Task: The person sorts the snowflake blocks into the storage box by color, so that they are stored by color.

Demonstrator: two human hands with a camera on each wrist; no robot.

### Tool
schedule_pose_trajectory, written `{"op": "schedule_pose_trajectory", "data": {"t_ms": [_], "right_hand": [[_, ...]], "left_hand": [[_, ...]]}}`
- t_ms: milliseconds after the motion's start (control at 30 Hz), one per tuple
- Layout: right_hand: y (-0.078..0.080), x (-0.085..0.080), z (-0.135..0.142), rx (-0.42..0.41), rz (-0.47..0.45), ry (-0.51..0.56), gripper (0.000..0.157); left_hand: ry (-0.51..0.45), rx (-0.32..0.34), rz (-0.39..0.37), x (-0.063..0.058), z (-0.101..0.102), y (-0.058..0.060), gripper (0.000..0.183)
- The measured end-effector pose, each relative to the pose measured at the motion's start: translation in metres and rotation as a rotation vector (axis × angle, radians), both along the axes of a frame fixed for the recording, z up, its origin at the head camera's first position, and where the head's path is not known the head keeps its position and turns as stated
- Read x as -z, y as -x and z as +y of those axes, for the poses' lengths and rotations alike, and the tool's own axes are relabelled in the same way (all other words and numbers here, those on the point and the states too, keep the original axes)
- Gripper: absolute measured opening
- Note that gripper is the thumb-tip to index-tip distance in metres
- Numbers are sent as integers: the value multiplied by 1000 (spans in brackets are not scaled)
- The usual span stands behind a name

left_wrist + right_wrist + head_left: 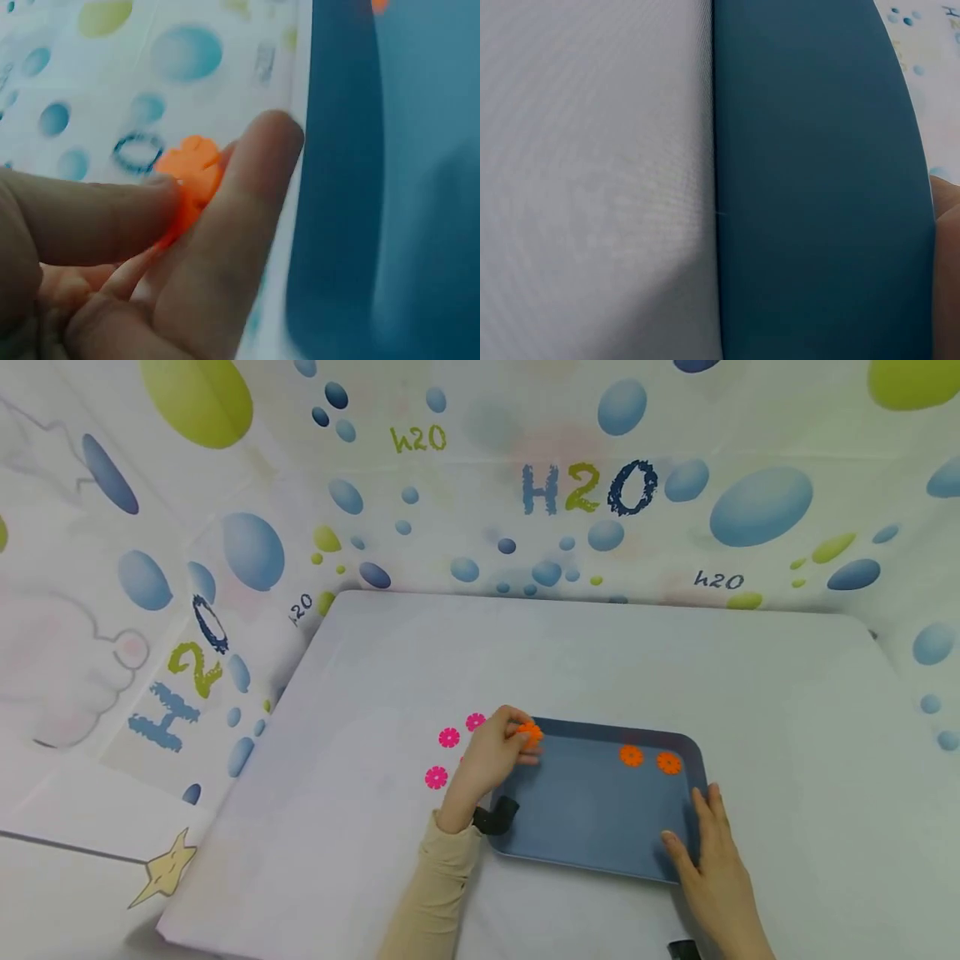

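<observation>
Foremost, as I am standing here, a right hand is resting at the right end of a blue-grey tray, its fingers lying extended at the rim and its thumb stretching apart from them over the inside. Opposite, an arm in a beige sleeve is reaching along the tray's left side, with a black device sitting at the wrist. The left hand is hovering near the tray's far left corner, its thumb and fingers pinching an orange flower-shaped piece. Two matching orange pieces are lying inside the tray near its far right corner, side by side but apart. To the left of the tray, pink pieces are lying on the white tabletop; three are showing plainly, while another is mostly hiding behind the left hand. Farthest away, beyond the table's far edge, a white backdrop is displaying blue and green drops and "H2O" lettering.
</observation>
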State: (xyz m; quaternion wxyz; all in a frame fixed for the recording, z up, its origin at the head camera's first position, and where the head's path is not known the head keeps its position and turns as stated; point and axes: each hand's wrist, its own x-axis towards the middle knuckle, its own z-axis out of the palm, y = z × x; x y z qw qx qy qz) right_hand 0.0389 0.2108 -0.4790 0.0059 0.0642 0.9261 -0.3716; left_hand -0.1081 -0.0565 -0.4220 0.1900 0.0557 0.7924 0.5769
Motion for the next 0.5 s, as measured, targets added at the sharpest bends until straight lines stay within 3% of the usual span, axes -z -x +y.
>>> {"op": "schedule_pose_trajectory", "data": {"t_ms": [100, 267, 367, 500], "right_hand": [[-2, 2, -2, 2, -6, -6, 75], [-4, 4, -3, 8, -12, -1, 75], [-4, 5, -4, 16, -4, -11, 74], [-4, 5, -5, 21, 6, -12, 74]], "left_hand": [[-16, 95, -82, 8, 25, 7, 29], [67, 204, -162, 27, 58, 16, 37], [74, 222, -211, 39, 69, 20, 30], [89, 194, -272, 48, 75, 25, 23]]}}
